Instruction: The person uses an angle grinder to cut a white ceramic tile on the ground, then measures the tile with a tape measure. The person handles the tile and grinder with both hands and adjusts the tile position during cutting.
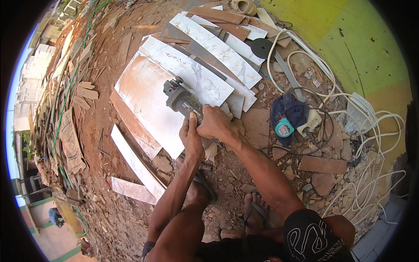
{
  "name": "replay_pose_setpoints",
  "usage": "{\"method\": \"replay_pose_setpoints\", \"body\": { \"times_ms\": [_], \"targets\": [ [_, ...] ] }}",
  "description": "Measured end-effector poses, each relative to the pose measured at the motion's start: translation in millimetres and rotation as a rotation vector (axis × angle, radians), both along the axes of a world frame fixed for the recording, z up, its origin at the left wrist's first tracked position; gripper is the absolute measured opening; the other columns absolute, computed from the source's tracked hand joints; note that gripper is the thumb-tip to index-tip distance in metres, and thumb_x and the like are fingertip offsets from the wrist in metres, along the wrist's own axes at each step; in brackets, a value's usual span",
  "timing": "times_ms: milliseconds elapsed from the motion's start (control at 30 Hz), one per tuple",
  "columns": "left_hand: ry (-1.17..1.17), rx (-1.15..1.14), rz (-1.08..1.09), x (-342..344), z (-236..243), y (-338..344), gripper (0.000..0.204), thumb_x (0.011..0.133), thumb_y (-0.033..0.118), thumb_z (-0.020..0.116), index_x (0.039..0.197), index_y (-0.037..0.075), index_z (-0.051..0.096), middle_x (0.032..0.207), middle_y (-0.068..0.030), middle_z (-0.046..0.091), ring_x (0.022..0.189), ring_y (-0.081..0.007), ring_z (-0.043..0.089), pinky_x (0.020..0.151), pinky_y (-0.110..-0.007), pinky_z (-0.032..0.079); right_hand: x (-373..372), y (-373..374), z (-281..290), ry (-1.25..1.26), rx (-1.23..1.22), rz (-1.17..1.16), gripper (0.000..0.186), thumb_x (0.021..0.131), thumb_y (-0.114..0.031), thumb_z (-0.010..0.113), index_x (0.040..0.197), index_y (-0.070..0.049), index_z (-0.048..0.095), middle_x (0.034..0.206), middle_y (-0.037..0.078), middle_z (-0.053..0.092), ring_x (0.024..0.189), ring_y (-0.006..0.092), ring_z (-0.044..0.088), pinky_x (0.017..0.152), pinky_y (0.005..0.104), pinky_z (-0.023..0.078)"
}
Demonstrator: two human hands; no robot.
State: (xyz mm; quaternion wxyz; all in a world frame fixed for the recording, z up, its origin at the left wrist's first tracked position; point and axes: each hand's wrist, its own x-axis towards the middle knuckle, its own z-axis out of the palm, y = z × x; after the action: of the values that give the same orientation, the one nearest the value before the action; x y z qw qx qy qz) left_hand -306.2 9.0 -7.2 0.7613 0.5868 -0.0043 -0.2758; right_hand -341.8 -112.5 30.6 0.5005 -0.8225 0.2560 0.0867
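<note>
A dark grey angle grinder [185, 102] is in my two hands, its head pointing away from me and to the left. My right hand [214, 120] is closed round the rear of its body. My left hand [191, 139] grips the body from the near left side, fingers pressed against it. Beneath the grinder lies a large white marbled tile [148, 102], coated with reddish dust on its left part. Another white marbled tile [192, 72] overlaps it at the far side. Whether a disc is fitted to the grinder I cannot tell.
Cut tile strips [218, 48] and a black disc [262, 48] lie beyond. To the right are a teal tape measure [284, 128] on dark cloth [289, 108] and a looped white cable [375, 120]. Narrow strips [137, 159] lie near left. Rubble [118, 218] covers the ground beside a yellow-green wall [362, 39].
</note>
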Motion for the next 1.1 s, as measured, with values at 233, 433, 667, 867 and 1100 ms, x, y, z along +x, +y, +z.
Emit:
{"method": "replay_pose_setpoints", "body": {
  "times_ms": [233,433,667,867,1100],
  "targets": [
    [-0.046,0.131,0.006,0,4,5,0.040,0.106,0.031,0.058,0.128,-0.003,0.061,0.109,-0.0086,0.069,0.095,-0.0147,0.064,0.085,-0.030,0.053,-3,1,1,0.000,0.015,-0.009,0.054,0.076,-0.027,0.073,0.108,0.013,0.060,0.104,0.038,0.067,0.099,0.0499,0.069,0.084,0.0506,0.058],
    [-0.028,0.394,0.121,4,34,16,0.047,0.100,0.036,0.067,0.123,-0.005,0.067,0.103,-0.0081,0.069,0.089,-0.0150,0.059,0.084,-0.030,0.048,-9,-5,3,0.012,0.040,0.028,0.055,0.071,-0.025,0.073,0.111,0.011,0.059,0.104,0.036,0.067,0.098,0.0494,0.069,0.084,0.0491,0.058],
    [-0.586,1.196,0.532,59,-14,84,0.076,0.091,0.042,0.074,0.139,-0.009,0.042,0.106,-0.0121,0.055,0.101,-0.0250,0.055,0.091,-0.040,0.047,-8,2,-2,-0.004,-0.026,0.003,0.058,0.066,-0.023,0.073,0.111,0.010,0.058,0.105,0.036,0.065,0.100,0.0490,0.068,0.087,0.0494,0.057],
    [-0.143,0.683,0.311,75,-28,99,0.071,0.081,0.034,0.088,0.122,-0.016,0.058,0.109,-0.0184,0.067,0.091,-0.0259,0.066,0.078,-0.039,0.055,-8,2,-10,0.008,-0.039,0.003,0.058,0.067,-0.023,0.072,0.112,0.011,0.057,0.106,0.037,0.065,0.100,0.0497,0.068,0.088,0.0495,0.057],
    [-0.002,0.434,0.334,71,-22,93,0.040,0.087,0.022,0.084,0.103,-0.011,0.068,0.093,-0.0110,0.069,0.076,-0.0205,0.066,0.069,-0.033,0.055,-11,-1,1,0.037,-0.012,0.015,0.060,0.068,-0.022,0.072,0.115,0.011,0.056,0.110,0.037,0.063,0.102,0.0502,0.067,0.090,0.0494,0.057]
  ]
}}
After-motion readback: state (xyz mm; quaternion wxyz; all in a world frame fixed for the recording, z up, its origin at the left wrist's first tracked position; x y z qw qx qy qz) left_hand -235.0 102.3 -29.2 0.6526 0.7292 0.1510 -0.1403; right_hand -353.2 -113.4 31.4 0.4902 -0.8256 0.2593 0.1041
